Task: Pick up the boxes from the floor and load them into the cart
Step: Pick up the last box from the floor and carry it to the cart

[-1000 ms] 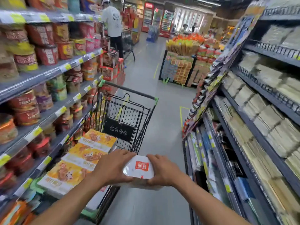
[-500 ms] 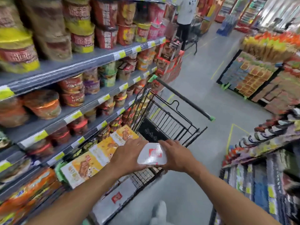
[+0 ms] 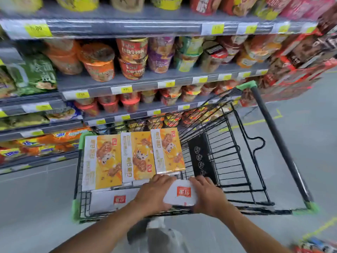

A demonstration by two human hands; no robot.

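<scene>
L hand (image 3: 153, 195) and R hand (image 3: 209, 196), fingers curled round opposite ends, grip 1 white carton w/ red label (image 3: 180, 195) just inside near rim of black wire cart (image 3: 202, 156). In cart: 1 flat white carton (image 3: 111, 199), 3 orange-yellow cartons (image 3: 138, 157) side by side on top. Beyond: grey shelving w/ noodle cups (image 3: 131, 57) along cart's far side.

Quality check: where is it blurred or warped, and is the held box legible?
Head view: motion blur smears the top shelf; wide-angle distortion skews the cart handle; the orange boxes in the cart look sharp; the white box gripped by left hand and right hand is soft, its red logo unreadable.
</scene>
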